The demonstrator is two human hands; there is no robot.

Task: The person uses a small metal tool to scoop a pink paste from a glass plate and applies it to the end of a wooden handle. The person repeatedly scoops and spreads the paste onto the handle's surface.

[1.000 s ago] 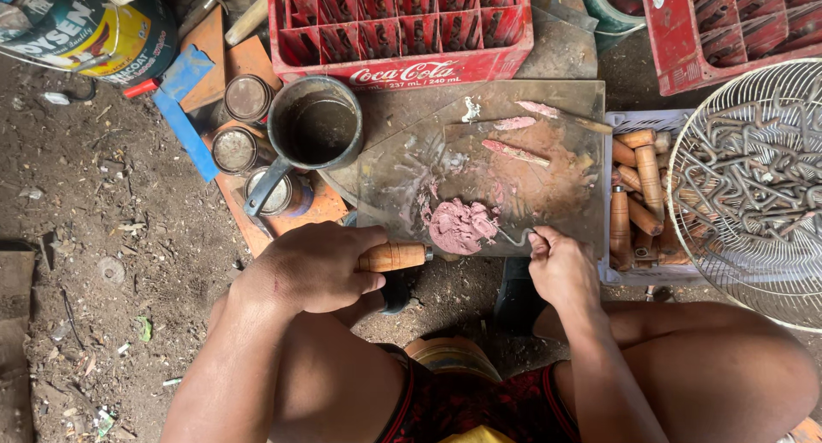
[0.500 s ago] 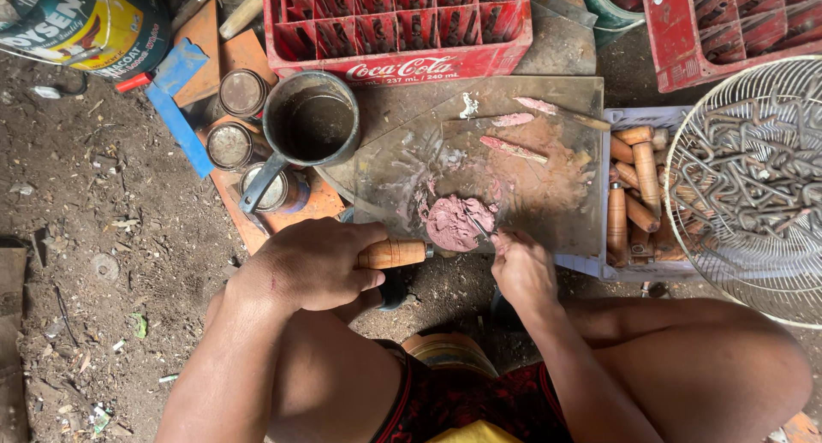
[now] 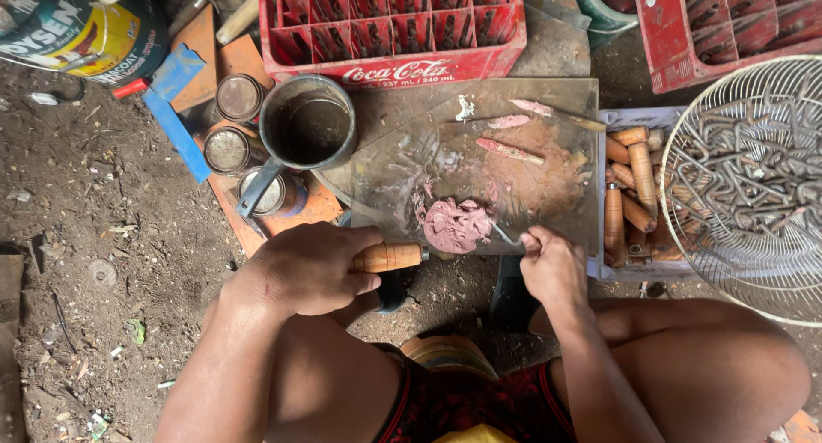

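putty lump [image 3: 454,225]: dusty pink, smeared
mixing board [image 3: 514,173]: grey, streaked with pink and brown stains
tool handle [image 3: 390,256]: light orange-brown wood
mug [image 3: 306,130]: dull dark grey metal, murky dark inside
crate [image 3: 390,23]: bright red, white lettering on the front
wooden handles [image 3: 629,190]: orange-tan, lying in a pale tray
wire basket [image 3: 745,186]: whitish mesh, holding grey-brown metal pieces
paint can [image 3: 86,23]: yellow and blue label on white
flat blue strip [image 3: 175,122]: blue
ground [image 3: 77,255]: grey-brown dirt
shorts [image 3: 462,400]: dark with a red pattern
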